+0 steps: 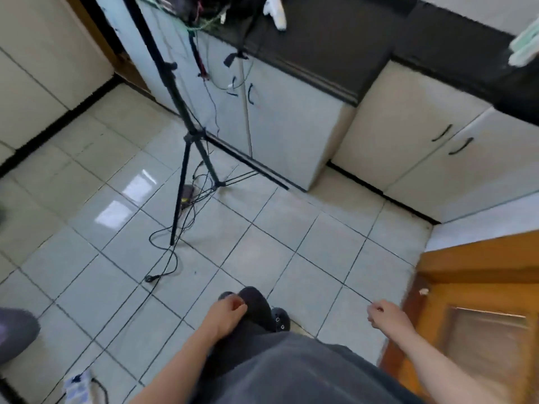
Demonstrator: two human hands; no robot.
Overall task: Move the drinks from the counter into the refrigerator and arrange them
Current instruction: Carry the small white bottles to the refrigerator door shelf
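Observation:
I look down at a tiled kitchen floor. My left hand (226,314) hangs in front of my dark trouser leg, fingers loosely curled, holding nothing. My right hand (385,314) hangs to the right above the tiles, fingers also loosely curled and empty. The dark counter (335,45) runs along the top of the view over white cabinets. No drink and no refrigerator can be made out in this view.
A black tripod (186,135) stands on the floor ahead left, with cables (166,258) trailing around its legs. White cabinet doors (291,135) line the back. A wooden door (481,316) is at the right. A power strip (77,386) lies at the bottom left.

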